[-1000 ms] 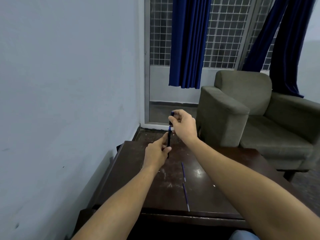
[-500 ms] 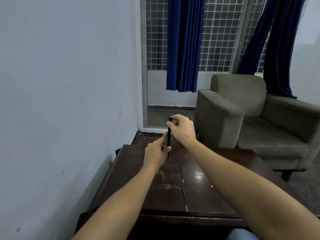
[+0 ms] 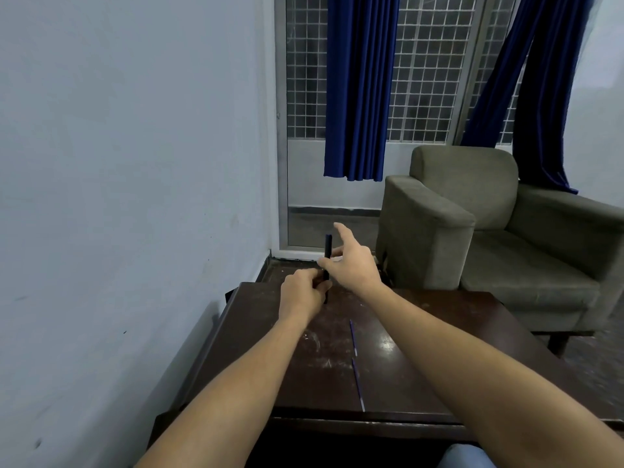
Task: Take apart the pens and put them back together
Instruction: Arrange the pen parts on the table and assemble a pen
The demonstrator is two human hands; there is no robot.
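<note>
A dark blue pen (image 3: pixel 327 251) stands upright above the far end of the dark wooden table (image 3: pixel 439 332). My left hand (image 3: pixel 302 293) grips its lower part with curled fingers. My right hand (image 3: pixel 353 261) is just right of the pen, its fingers spread and lifted off the pen's top; whether the thumb touches the barrel I cannot tell. Two thin blue refills lie on the table nearer me, one (image 3: pixel 353 337) behind the other (image 3: pixel 358 385), almost end to end.
A grey wall runs close along the table's left side. A green armchair (image 3: pixel 472 231) stands beyond the table's far right corner. Blue curtains (image 3: pixel 354 96) hang over a barred window behind. The table's near edge is just in front of my body.
My right hand has let go of the pen's top and opened its fingers, moving slightly right. The pen looks whole now. My left hand keeps its grip.
</note>
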